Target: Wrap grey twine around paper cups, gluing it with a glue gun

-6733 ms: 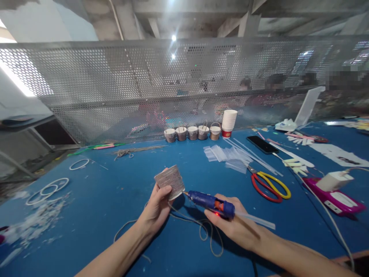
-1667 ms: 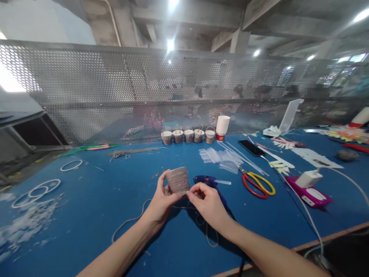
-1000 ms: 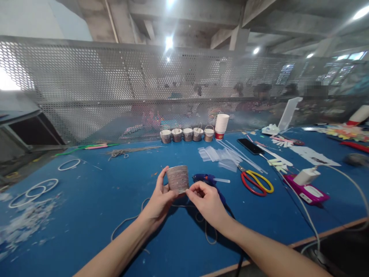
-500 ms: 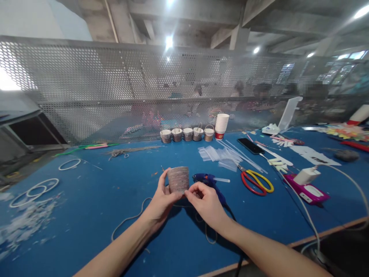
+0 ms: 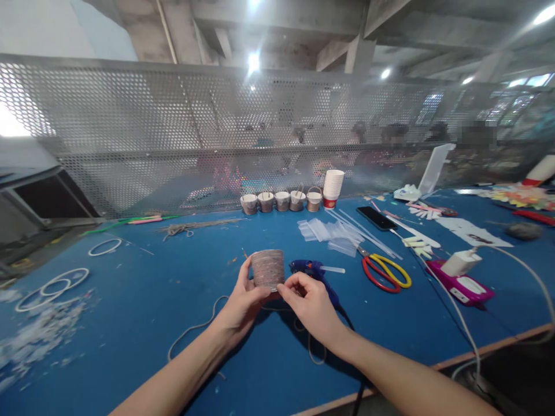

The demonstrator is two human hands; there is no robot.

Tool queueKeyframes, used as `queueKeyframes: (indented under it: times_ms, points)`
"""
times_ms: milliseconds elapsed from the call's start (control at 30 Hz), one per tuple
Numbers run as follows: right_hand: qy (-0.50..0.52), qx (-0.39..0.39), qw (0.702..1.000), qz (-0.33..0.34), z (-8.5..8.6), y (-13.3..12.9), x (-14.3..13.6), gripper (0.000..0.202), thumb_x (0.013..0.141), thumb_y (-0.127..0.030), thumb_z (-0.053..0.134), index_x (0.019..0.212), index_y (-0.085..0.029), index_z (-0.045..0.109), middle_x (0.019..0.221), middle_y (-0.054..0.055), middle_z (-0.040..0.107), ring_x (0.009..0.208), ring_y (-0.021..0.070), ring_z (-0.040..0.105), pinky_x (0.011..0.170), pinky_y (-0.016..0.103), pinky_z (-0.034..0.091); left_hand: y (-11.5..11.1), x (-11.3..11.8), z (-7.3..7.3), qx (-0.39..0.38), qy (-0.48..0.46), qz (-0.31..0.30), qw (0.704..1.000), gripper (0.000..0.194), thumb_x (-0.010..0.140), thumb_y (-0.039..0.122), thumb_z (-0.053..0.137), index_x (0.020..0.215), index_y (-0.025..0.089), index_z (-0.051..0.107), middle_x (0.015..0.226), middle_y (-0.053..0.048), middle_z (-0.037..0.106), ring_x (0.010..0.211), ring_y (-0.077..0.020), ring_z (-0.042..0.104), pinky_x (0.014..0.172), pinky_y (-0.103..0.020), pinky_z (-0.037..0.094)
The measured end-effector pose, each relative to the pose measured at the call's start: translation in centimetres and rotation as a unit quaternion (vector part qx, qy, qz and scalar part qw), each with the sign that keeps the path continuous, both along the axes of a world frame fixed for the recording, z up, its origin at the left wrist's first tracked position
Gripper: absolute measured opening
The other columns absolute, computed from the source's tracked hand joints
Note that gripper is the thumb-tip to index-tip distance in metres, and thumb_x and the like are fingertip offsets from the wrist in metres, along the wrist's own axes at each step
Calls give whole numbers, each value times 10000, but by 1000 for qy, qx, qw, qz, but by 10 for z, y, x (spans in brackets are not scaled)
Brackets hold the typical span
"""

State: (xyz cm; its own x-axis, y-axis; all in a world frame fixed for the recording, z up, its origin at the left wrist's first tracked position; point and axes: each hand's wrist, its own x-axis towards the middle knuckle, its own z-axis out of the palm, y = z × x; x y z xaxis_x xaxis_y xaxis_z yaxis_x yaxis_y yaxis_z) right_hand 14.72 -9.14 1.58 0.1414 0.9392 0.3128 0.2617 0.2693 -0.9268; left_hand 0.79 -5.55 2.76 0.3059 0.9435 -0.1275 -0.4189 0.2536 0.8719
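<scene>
A paper cup wound with grey-brown cord (image 5: 268,269) is held above the table in my left hand (image 5: 243,299), its fingers and thumb around the left side and lower edge. My right hand (image 5: 310,300) is closed in a pinch at the cup's lower right edge, where the cord end seems to be; the fingertips hide it. Loose cord (image 5: 191,329) trails on the table below both hands. Just behind my right hand lies a blue glue gun (image 5: 309,267) with a clear glue stick in its back.
Red-and-yellow-handled scissors (image 5: 384,274), clear plastic strips (image 5: 332,234), a phone (image 5: 377,219) and a pink power strip (image 5: 462,286) lie to the right. Several cord-wrapped cups (image 5: 281,201) and a paper cup stack (image 5: 333,188) stand at the back. White rings (image 5: 52,287) lie left.
My left thumb has shifted slightly along the cup's lower edge. Otherwise both hands and the cup stay nearly in place.
</scene>
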Motion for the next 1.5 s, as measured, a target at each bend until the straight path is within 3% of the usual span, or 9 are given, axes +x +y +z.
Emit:
queueKeyframes:
  times_ms: [400,500,833,1000,1167,1400,1500]
  points:
    - [8,-2,999,42,5,-6,2,201,797,-329,522,658,-184,533,564,-42,456,508,103,404,493,226,344,4,-3,-9,23,-3,-21,1000,904,570,133,778,1355,260,348,1034,-70,687,876,-211,652,815,-344,491]
    - [-1,6,1000,30,7,-7,1,136,742,-296,545,662,-187,536,552,-51,432,492,98,388,473,221,340,6,-5,-9,22,-1,-25,999,896,570,122,780,1344,265,351,1014,-63,691,859,-210,660,811,-339,494]
    - [-12,19,1000,-1,1,-3,0,137,744,-285,539,642,-196,518,528,-52,430,479,94,389,441,206,334,6,-3,-10,25,14,-14,999,959,528,131,803,1367,256,356,1054,-95,692,872,-224,665,821,-338,488]
    - [-17,7,1000,-7,0,-2,0,141,734,-285,540,632,-199,496,510,-66,399,464,87,363,436,205,315,4,-2,-7,30,4,-14,999,1068,527,127,800,1435,306,265,1034,-74,700,906,-226,666,878,-353,465]
    - [-25,-1,1000,-12,-4,-2,-2,138,731,-285,545,635,-192,507,509,-72,390,462,82,346,449,212,301,1,1,-8,45,6,-10,999,1010,525,128,795,1404,317,334,1042,-64,694,921,-236,667,898,-382,458]
    - [-10,3,1000,7,0,-2,0,207,778,-340,563,638,-198,506,525,-56,448,472,96,410,458,219,347,0,-1,-4,19,-22,-10,1000,1022,509,151,815,1403,284,337,1013,-69,696,874,-229,660,839,-351,478]
    - [-36,15,999,12,0,-2,3,195,825,-322,547,682,-190,554,579,-26,537,513,113,489,504,228,419,1,-2,-2,14,-25,-6,1000,1004,522,135,802,1398,275,332,1012,-70,693,864,-218,658,827,-345,490]
